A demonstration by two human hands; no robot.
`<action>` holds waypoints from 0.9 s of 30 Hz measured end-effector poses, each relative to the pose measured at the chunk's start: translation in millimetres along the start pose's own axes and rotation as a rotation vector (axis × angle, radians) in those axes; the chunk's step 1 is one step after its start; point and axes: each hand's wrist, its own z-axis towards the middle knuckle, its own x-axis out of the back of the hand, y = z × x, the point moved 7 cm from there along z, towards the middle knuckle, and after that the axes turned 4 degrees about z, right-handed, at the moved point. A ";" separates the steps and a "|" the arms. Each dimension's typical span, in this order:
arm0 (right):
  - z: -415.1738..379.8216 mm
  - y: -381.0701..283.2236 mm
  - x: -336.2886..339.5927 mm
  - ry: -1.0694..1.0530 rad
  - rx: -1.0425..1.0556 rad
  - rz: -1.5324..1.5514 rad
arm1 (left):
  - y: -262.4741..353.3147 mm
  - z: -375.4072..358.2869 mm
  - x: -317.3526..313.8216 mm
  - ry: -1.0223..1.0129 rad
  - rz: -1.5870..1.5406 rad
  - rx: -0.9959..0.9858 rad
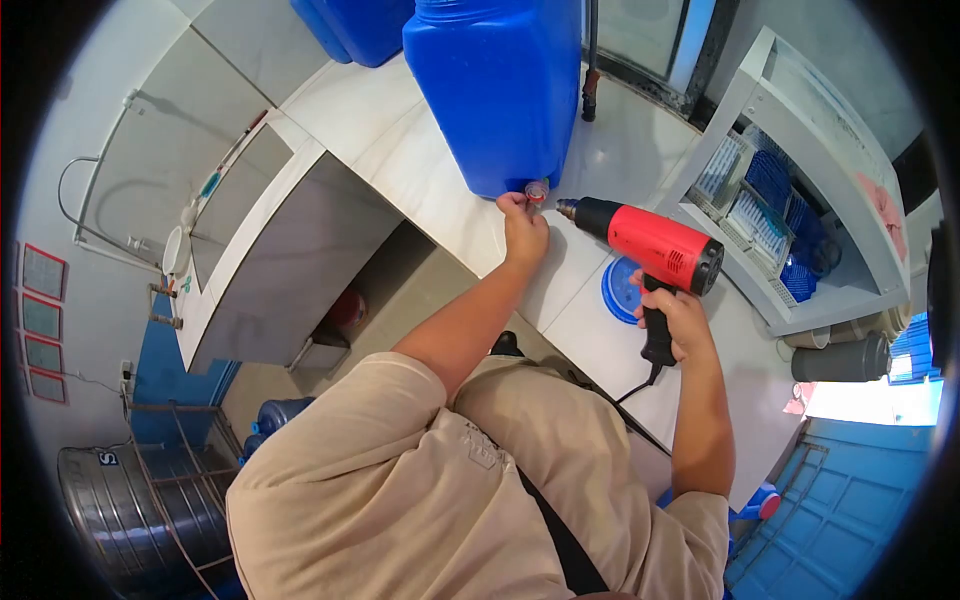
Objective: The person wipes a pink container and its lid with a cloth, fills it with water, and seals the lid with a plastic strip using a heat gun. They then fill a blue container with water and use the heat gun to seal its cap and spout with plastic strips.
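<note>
A large blue jug [495, 90] stands on the white tiled counter [440, 205]. Low on its near side is a small clear spout [537, 190]. My left hand [525, 235] is at that spout, its fingers closed round something small that I cannot make out. In my right hand [678, 318] is the black handle of a red and black heat gun [655, 240]. The gun's nozzle points left, a short way from the spout and my left fingers. Behind the gun, a round blue lid [622, 290] lies on the counter.
A white rack [765, 210] with blue items stands at the right. Another blue container [365, 30] is at the back. The gun's black cord [640, 388] runs down over the counter's front edge. A sink [175, 250] is at the left.
</note>
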 end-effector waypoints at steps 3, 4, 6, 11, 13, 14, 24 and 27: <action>3.8 4.6 -6.1 0.013 0.019 0.057 | -7.0 2.7 -0.1 -0.042 0.090 0.041; 2.9 6.2 -4.9 0.018 0.031 0.060 | -18.8 2.1 -4.0 -0.047 0.084 0.030; -1.9 3.2 -7.4 -0.070 0.108 0.124 | -41.8 8.9 -10.8 0.028 -0.253 0.130; -71.2 -81.7 -28.0 -0.163 0.495 0.329 | -7.9 1.5 -3.4 -0.142 -0.733 0.612; -101.7 -121.5 -17.8 -0.008 0.661 0.100 | 7.9 -11.4 25.7 -0.067 -0.595 0.678; -118.3 -150.2 -19.8 0.099 0.768 0.001 | 4.1 -8.8 46.7 -0.115 -0.506 0.582; -66.9 -355.1 25.8 1.039 0.513 -1.032 | 167.9 297.7 116.5 -0.317 -0.587 -0.416; -18.5 -381.5 41.0 1.213 0.080 -1.520 | 176.0 320.1 79.7 -0.684 -0.560 -0.416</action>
